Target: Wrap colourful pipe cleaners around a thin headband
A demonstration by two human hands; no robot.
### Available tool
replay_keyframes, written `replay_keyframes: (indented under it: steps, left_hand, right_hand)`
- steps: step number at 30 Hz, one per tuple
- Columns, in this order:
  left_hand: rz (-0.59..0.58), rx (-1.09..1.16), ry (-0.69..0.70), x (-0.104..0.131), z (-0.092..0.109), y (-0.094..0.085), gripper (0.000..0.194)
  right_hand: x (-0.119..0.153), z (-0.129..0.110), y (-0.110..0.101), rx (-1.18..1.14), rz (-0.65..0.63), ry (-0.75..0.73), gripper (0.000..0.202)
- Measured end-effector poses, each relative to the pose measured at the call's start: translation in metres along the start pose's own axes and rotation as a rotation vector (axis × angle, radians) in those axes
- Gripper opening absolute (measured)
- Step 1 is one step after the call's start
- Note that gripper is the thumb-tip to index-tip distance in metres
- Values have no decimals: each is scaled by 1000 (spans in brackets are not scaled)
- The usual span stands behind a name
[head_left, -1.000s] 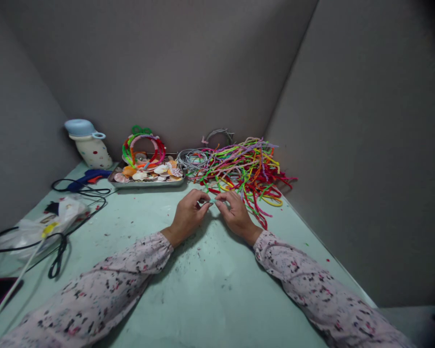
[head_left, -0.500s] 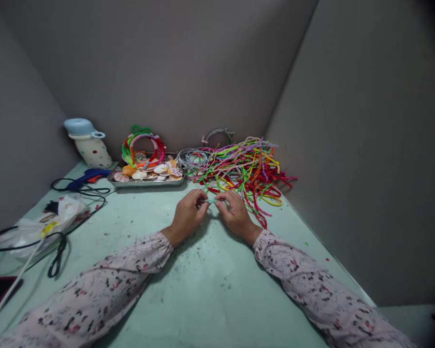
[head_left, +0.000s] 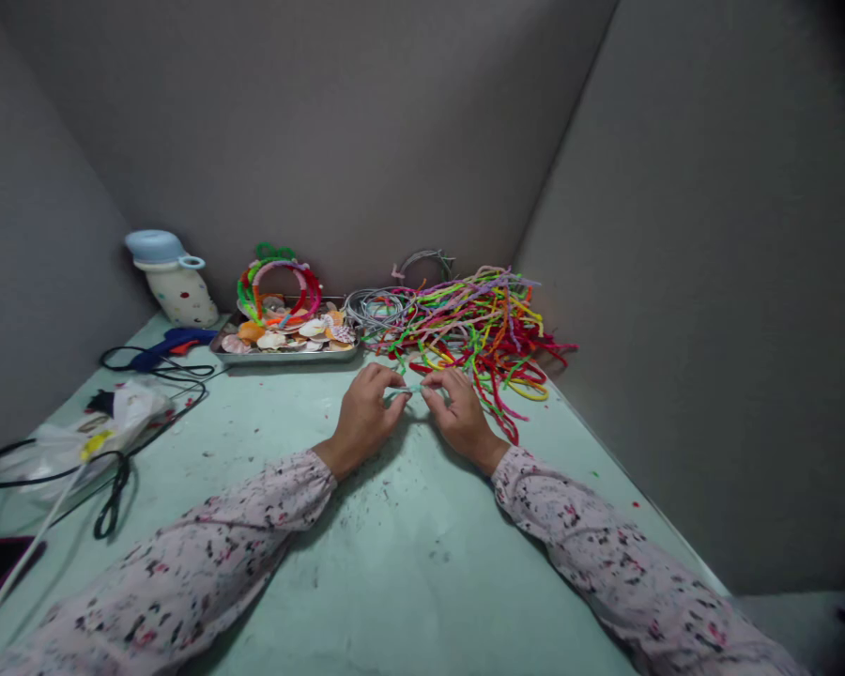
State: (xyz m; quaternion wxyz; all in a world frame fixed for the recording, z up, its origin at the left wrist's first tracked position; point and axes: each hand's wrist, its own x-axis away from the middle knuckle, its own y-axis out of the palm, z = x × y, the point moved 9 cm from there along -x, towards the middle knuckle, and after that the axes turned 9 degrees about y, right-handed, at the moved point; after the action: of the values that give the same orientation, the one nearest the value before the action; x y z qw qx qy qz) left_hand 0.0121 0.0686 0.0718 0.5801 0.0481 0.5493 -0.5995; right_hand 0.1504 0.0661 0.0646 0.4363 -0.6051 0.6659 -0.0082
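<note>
Over the middle of the pale green table [head_left: 394,563], my left hand [head_left: 368,410] pinches one end of a short, thin light green piece [head_left: 414,388]. The fingers of my right hand [head_left: 460,418] are closed on its other end. The piece runs level between the two sets of fingertips, and its ends are hidden by them. Just behind my right hand lies a tangled heap of fuzzy coloured stems [head_left: 493,319]. Coils of grey wire [head_left: 376,308] rest at the heap's left side.
A metal tray [head_left: 288,357] of seashells has colourful fuzzy rings [head_left: 310,291] on it. Further left stand a tilted bottle [head_left: 179,296], a blue tool [head_left: 161,349], black cables [head_left: 113,498] and a plastic bag [head_left: 137,404]. Grey partitions [head_left: 324,122] enclose the table.
The fingers of both hands have shifted slightly on the light green piece, my right fingertips a little to the right. Everything else is unmoved.
</note>
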Motion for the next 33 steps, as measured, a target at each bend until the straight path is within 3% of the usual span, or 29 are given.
replay_keyframes:
  steps: [10, 19, 33]
  left_hand:
    - [-64, -125, -20, 0, 1, 2, 8]
    - [-114, -99, -51, 0, 0, 5, 9]
    - [-28, -138, -29, 1, 3, -2, 2]
  right_hand:
    - [2, -4, 3, 7, -31, -52, 6]
    - [2, -3, 4, 35, -29, -53, 5]
    - [2, -7, 6, 12, -59, -68, 5]
